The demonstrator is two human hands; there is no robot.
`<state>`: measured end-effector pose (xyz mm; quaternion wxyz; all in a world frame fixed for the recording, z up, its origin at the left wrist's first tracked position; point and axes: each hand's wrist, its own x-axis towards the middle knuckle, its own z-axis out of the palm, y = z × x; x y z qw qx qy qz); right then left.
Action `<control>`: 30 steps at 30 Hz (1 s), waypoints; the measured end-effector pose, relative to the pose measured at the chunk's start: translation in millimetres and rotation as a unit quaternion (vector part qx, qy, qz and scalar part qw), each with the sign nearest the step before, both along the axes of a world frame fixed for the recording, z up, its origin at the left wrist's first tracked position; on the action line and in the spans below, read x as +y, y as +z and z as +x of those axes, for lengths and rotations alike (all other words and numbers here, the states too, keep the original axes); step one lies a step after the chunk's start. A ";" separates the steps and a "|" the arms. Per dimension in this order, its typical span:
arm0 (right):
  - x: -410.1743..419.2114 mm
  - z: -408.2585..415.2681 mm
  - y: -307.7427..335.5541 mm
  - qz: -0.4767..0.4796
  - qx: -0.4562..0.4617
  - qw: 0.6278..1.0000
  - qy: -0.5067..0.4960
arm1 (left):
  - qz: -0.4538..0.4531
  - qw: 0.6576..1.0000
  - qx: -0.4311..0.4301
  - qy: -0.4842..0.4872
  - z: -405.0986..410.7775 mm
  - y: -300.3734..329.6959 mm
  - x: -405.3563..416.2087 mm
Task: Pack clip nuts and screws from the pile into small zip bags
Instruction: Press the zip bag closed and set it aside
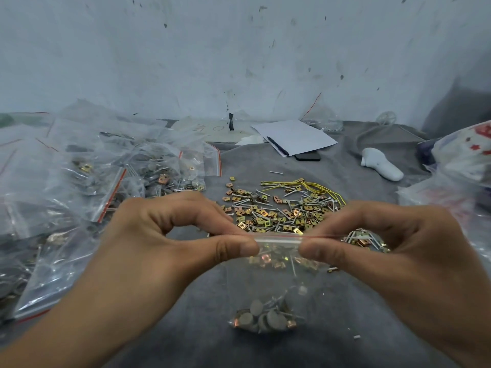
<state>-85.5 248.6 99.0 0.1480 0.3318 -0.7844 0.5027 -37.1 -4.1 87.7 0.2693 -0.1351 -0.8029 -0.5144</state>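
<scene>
Zip bag is held above bare grey cloth, pinched at its seal strip by the left hand and right hand, thumbs against forefingers. Its seal runs left to right, its long axis hanging downward with contents at the bottom. Filled bags crowd the left edge; the pile lies just beyond.

Brass-gold clip nuts, silver screws, yellow wires, grey cloth.

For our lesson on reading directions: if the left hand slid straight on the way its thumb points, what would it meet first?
Probably the right hand: the left hand points its thumb along the zip bag top toward the right thumb.
</scene>
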 end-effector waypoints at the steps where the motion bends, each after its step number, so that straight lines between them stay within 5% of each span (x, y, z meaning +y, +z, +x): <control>1: 0.4 -0.1 -0.7 -0.012 -0.014 1.000 0.002 | 0.008 1.000 -0.010 -0.017 -0.1 0.5 -1.1; 9: -8.0 5.1 -9.7 -0.039 -0.069 0.996 0.046 | 0.058 0.992 -0.048 -0.096 1.3 -4.2 7.2; 20: -12.4 11.4 -0.8 0.010 0.002 1.000 -0.022 | -0.051 0.999 -0.009 -0.014 6.4 7.5 4.3; 30: -1.6 6.1 1.7 -0.030 -0.126 0.992 -0.009 | 0.001 1.000 -0.028 0.002 6.1 15.4 -18.0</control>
